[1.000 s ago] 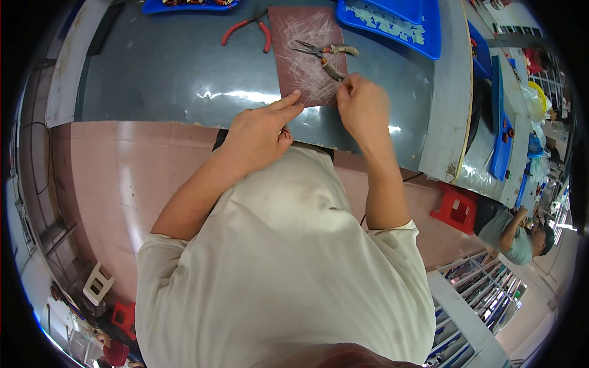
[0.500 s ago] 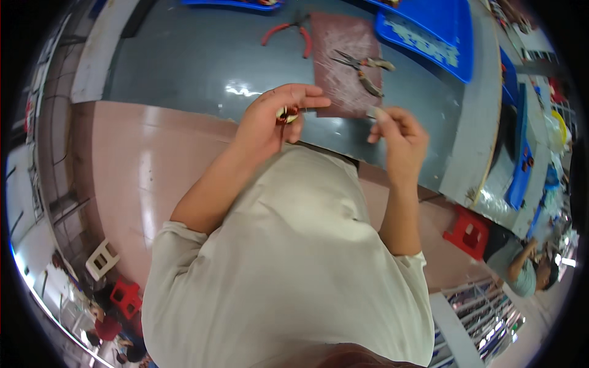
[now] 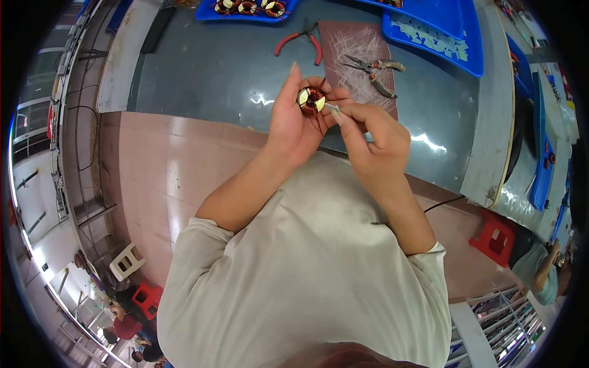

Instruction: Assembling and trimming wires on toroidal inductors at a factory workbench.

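Note:
In my left hand [image 3: 289,126] lies a toroidal coil [image 3: 315,92], a ring wound with copper wire, with pale yellow pieces on its face and loose wire ends sticking out. The fingers curl behind it, partly hidden, while the thumb stands up beside it. My right hand [image 3: 381,140] pinches a small white strip [image 3: 332,107] between thumb and forefinger, its end against or very near the coil's right side. Beyond the hands, long-nose pliers [image 3: 373,69] lie spread on a reddish-brown mat [image 3: 343,43]. Red-handled pliers [image 3: 316,49] rest left of the mat.
A blue tray [image 3: 245,18] at the far edge holds several similar coils. To the far right, another blue tray [image 3: 475,64] contains many small white pieces. The grey table [image 3: 196,80] ends just before my body. A red stool [image 3: 494,239] and a person sit off to the right.
My hands have come together: the right moved left with the white strip to the coil. The left hand has turned, showing the coil's face. The view has shifted slightly.

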`<state>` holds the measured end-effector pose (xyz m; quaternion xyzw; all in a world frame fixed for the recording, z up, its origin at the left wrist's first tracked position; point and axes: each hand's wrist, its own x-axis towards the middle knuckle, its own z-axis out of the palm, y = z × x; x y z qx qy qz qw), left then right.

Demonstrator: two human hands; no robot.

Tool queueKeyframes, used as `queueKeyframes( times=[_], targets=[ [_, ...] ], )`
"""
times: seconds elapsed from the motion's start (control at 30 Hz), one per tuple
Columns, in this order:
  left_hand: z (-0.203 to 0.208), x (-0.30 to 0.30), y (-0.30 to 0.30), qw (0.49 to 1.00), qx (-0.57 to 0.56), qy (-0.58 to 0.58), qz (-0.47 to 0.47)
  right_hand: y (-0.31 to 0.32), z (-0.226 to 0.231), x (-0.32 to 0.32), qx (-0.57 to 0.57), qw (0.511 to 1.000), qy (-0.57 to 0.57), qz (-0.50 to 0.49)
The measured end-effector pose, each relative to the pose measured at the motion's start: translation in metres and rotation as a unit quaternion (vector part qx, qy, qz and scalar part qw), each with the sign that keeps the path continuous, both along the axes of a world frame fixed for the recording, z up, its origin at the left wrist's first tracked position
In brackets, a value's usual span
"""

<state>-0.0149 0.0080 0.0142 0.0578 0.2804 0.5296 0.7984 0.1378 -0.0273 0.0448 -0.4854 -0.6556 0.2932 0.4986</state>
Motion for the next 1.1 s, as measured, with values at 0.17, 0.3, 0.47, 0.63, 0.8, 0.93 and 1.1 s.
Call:
queueKeyframes(
  times=[0.17, 0.3, 0.47, 0.63, 0.8, 0.93, 1.1],
  targets=[
    [-0.001, 0.006, -0.002, 0.999, -0.014, 0.045, -0.010, 0.006, -0.013, -0.002, 0.133, 0.983, -0.122, 0.008],
    [-0.001, 0.009, -0.005, 0.997, -0.022, 0.078, -0.013, 0.005, -0.020, 0.001, 0.161, 0.968, -0.193, 0.003],
    [-0.014, 0.011, -0.006, 0.995, -0.030, 0.087, -0.021, 0.004, -0.022, 0.004, 0.138, 0.960, -0.242, 0.021],
    [-0.019, 0.014, -0.006, 0.995, -0.032, 0.096, -0.017, 0.005, -0.027, 0.006, 0.121, 0.957, -0.262, 0.027],
    [-0.026, 0.013, -0.006, 0.991, -0.038, 0.124, -0.036, 0.006, -0.031, 0.006, 0.109, 0.956, -0.267, 0.050],
    [-0.031, 0.018, -0.008, 0.990, -0.046, 0.131, -0.016, 0.008, -0.038, 0.004, 0.135, 0.955, -0.258, 0.057],
    [-0.027, 0.019, -0.011, 0.990, -0.028, 0.132, -0.040, 0.010, -0.042, 0.005, 0.143, 0.953, -0.258, 0.070]
  ],
)
